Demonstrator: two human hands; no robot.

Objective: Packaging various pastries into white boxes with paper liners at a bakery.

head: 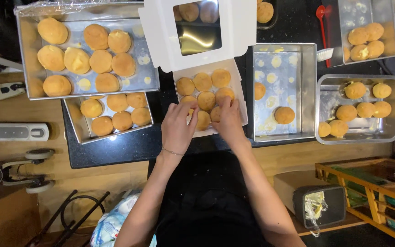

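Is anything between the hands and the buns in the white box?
Nothing visible: left hand and right hand already rest on the buns in the open white box, lid up.

We see even, warm indoor light from overhead. Glare flares on the metal trays (284, 68) and on the box window (200, 39). The dark counter (115, 148) swallows detail and shadows are soft. Focus is sharp at centre; straight edges bow toward the corners, and the floor at lower left is dim.
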